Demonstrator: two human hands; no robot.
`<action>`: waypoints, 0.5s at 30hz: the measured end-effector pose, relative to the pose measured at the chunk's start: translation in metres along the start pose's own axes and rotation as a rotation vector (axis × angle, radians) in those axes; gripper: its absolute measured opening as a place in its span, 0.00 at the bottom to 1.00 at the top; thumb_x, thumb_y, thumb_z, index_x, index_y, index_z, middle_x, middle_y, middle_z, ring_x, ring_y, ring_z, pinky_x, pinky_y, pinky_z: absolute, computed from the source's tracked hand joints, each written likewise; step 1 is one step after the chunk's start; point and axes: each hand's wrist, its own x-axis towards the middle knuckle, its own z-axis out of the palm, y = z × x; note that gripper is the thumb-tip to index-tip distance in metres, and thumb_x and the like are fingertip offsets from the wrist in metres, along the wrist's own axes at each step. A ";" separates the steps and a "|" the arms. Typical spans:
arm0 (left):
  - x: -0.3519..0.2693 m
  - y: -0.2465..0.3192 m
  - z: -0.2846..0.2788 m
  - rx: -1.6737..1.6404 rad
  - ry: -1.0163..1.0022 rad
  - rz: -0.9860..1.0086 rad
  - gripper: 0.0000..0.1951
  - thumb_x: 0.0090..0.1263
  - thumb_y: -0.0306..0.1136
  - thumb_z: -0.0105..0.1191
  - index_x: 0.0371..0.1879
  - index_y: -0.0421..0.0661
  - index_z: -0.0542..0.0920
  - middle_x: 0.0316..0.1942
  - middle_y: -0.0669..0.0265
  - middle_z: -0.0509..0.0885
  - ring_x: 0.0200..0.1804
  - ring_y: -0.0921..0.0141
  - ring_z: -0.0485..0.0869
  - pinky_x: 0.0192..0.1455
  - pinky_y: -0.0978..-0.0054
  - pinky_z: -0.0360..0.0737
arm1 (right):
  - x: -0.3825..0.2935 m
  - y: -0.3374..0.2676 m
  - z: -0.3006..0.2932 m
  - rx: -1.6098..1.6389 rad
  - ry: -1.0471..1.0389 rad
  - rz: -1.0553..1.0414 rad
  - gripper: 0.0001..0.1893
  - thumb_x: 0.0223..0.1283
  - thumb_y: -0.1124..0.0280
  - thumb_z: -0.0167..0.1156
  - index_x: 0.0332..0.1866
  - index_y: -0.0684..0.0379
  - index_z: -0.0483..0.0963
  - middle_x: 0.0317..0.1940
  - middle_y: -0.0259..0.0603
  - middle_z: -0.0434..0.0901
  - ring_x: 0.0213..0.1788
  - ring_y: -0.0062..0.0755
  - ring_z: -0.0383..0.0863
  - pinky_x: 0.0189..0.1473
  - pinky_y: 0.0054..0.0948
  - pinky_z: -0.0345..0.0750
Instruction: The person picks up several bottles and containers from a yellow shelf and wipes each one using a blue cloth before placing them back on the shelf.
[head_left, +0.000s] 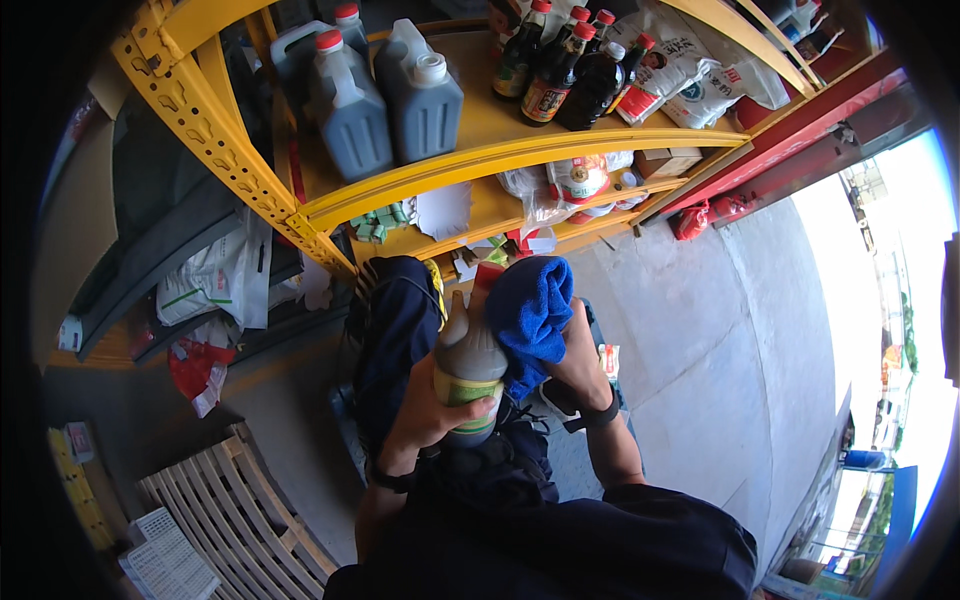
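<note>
My left hand (431, 409) grips the lower part of a large plastic bottle (471, 358) with a green and yellow label; the bottle stands nearly upright over my lap. A blue cloth (529, 315) is bunched in my right hand (574, 360), up against the bottle's right side near its neck. Part of a red cap or tag shows behind the bottle's top, partly hidden by the cloth. The fingers of my right hand are mostly covered by the cloth.
A yellow metal shelf (525, 154) stands in front, holding plastic jugs (420, 90), dark glass bottles (551, 82) and plastic bags (667, 67). A wooden pallet (240, 517) lies at the lower left. Concrete floor (690, 315) stretches to the right.
</note>
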 end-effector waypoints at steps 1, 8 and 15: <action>-0.001 0.002 0.005 0.030 0.050 0.021 0.33 0.56 0.33 0.77 0.60 0.40 0.78 0.47 0.62 0.89 0.49 0.68 0.89 0.57 0.69 0.85 | 0.000 -0.002 -0.004 -0.054 0.009 -0.008 0.23 0.56 0.72 0.75 0.57 0.67 0.80 0.46 0.42 0.89 0.49 0.30 0.87 0.55 0.31 0.82; 0.018 0.011 0.014 0.436 0.261 0.178 0.33 0.53 0.35 0.79 0.55 0.36 0.76 0.44 0.53 0.89 0.45 0.62 0.91 0.50 0.65 0.87 | -0.004 -0.054 -0.020 -0.242 0.246 -0.369 0.45 0.65 0.55 0.65 0.80 0.69 0.56 0.80 0.61 0.56 0.82 0.52 0.57 0.80 0.44 0.58; 0.005 -0.039 0.018 0.485 0.308 0.280 0.34 0.55 0.39 0.78 0.58 0.39 0.77 0.46 0.53 0.88 0.47 0.57 0.90 0.48 0.64 0.86 | -0.026 -0.039 0.067 -0.389 0.105 -0.039 0.69 0.56 0.50 0.73 0.84 0.68 0.26 0.82 0.76 0.39 0.82 0.72 0.54 0.75 0.49 0.68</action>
